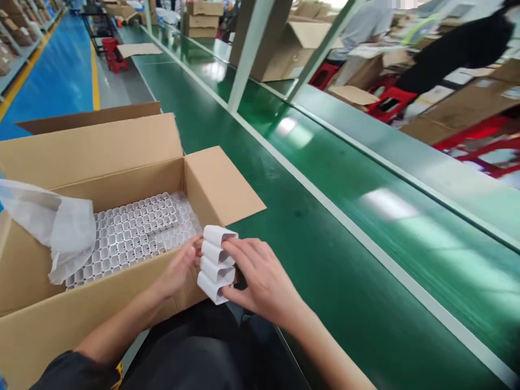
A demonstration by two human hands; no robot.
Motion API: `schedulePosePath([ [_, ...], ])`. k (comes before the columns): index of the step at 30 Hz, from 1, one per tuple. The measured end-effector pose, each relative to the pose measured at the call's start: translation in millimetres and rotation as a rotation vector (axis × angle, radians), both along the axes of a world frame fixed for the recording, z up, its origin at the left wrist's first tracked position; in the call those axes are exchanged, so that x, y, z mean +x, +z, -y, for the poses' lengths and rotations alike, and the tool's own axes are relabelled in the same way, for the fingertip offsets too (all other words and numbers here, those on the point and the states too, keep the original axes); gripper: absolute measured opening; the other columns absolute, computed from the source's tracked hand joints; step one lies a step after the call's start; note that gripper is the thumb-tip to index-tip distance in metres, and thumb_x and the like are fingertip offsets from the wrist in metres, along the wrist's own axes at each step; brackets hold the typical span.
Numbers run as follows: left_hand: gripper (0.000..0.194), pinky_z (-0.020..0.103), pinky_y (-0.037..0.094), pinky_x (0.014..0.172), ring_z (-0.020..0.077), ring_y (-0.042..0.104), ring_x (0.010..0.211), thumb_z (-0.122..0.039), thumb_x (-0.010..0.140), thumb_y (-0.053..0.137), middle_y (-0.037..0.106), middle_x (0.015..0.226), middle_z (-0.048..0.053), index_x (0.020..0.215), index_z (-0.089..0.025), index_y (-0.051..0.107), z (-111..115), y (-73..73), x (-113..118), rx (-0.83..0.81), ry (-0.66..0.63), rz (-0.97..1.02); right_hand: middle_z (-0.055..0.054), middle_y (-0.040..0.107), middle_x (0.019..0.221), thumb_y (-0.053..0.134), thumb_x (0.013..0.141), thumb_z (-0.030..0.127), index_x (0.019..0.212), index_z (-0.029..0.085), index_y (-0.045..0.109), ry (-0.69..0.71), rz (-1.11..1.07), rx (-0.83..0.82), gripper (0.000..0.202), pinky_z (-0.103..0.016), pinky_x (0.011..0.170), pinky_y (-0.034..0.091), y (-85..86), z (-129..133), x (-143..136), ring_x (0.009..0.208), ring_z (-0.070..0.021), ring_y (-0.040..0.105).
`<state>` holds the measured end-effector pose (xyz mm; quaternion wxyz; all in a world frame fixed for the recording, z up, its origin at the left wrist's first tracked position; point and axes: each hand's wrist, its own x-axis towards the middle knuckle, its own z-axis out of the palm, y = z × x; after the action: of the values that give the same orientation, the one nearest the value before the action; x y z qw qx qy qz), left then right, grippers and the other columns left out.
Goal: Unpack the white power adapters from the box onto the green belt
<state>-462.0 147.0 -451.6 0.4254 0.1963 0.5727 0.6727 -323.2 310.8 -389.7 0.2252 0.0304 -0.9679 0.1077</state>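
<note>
A short stack of white hollow pieces (215, 265) is held over the near right edge of an open cardboard box (122, 298). My right hand (260, 276) grips the stack from the right, with fingertips and thumb at the open ends. On the other side my left hand (181, 271) is closed against the stack's left side, its fingertips partly hidden. Inside the box lie rows of similar white pieces (125, 233), with clear bubble wrap (182, 216) at the right end. Crumpled white wrapping (75, 233) hangs over the box's left side.
A green conveyor surface (325, 260) with pale rails runs diagonally on the right. White posts (249, 54) rise beyond the box. Further back are a large carton (292, 49), red stools (390, 103) and people. A blue floor aisle (60, 70) lies at the far left.
</note>
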Motion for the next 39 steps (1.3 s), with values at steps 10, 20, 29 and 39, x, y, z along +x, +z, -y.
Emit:
schedulePosePath([
  [10, 0.050, 0.037, 0.048, 0.085, 0.0274, 0.067, 0.097, -0.054, 0.094, 0.035, 0.069, 0.117, 0.010, 0.125, -0.022, 0.059, 119, -27.2, -131, -1.083, -0.140, -0.866, -0.018, 0.054, 0.131, 0.077, 0.069, 0.019, 0.129, 0.013, 0.056, 0.331, 0.308, 0.260, 0.064, -0.048, 0.093, 0.047, -61.1, -48, -173, 0.118, -0.0337, 0.050],
  [20, 0.052, 0.039, 0.049, 0.087, 0.0302, 0.064, 0.107, -0.053, 0.096, 0.035, 0.065, 0.126, 0.011, 0.132, -0.023, 0.055, 115, -22.3, -123, -1.087, -0.088, -0.777, -0.003, 0.033, 0.160, 0.068, 0.083, 0.011, 0.118, 0.031, 0.069, 0.965, 0.568, 0.645, 0.041, -0.057, 0.116, 0.028, -190.4, 4, -279, 0.145, -0.0324, 0.031],
  [29, 0.053, 0.039, 0.050, 0.085, 0.0294, 0.064, 0.109, -0.058, 0.095, 0.032, 0.064, 0.129, 0.009, 0.133, -0.028, 0.052, 115, -20.0, -123, -1.102, -0.111, -0.741, 0.000, 0.030, 0.161, 0.050, 0.095, 0.012, 0.132, 0.033, 0.060, 0.989, 0.610, 0.689, 0.043, -0.055, 0.118, 0.026, -209.9, 49, -312, 0.148, -0.0269, 0.029],
  [39, 0.049, 0.034, 0.051, 0.076, 0.0249, 0.068, 0.097, -0.056, 0.094, 0.035, 0.070, 0.111, 0.007, 0.126, -0.025, 0.056, 125, -23.2, -134, -1.051, -0.086, -0.859, -0.006, 0.072, 0.110, 0.056, 0.082, 0.002, 0.121, 0.019, 0.068, 0.397, 0.508, 0.137, 0.045, -0.030, 0.084, 0.052, -111.9, -10, -256, 0.097, -0.0192, 0.068],
])
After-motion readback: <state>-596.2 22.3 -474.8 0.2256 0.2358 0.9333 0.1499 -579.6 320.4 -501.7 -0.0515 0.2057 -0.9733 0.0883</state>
